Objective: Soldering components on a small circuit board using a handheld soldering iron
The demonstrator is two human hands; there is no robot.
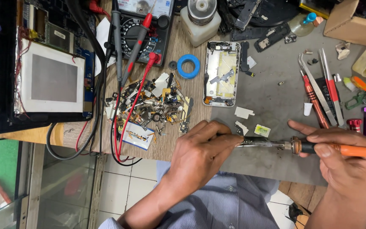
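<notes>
My right hand grips the orange handle of a soldering iron, whose metal shaft points left across the grey mat. My left hand has its fingers pinched at the iron's tip, on a small dark piece that the fingers mostly hide. An opened phone frame lies face up on the mat's far left edge, beyond both hands. Small white and yellow-green scraps lie just above the iron's shaft.
A heap of small electronic scrap parts lies left of the phone. A multimeter with red and black probes, a blue tape ring, a bottle, an opened tablet, and tweezers and screwdrivers surround the work spot.
</notes>
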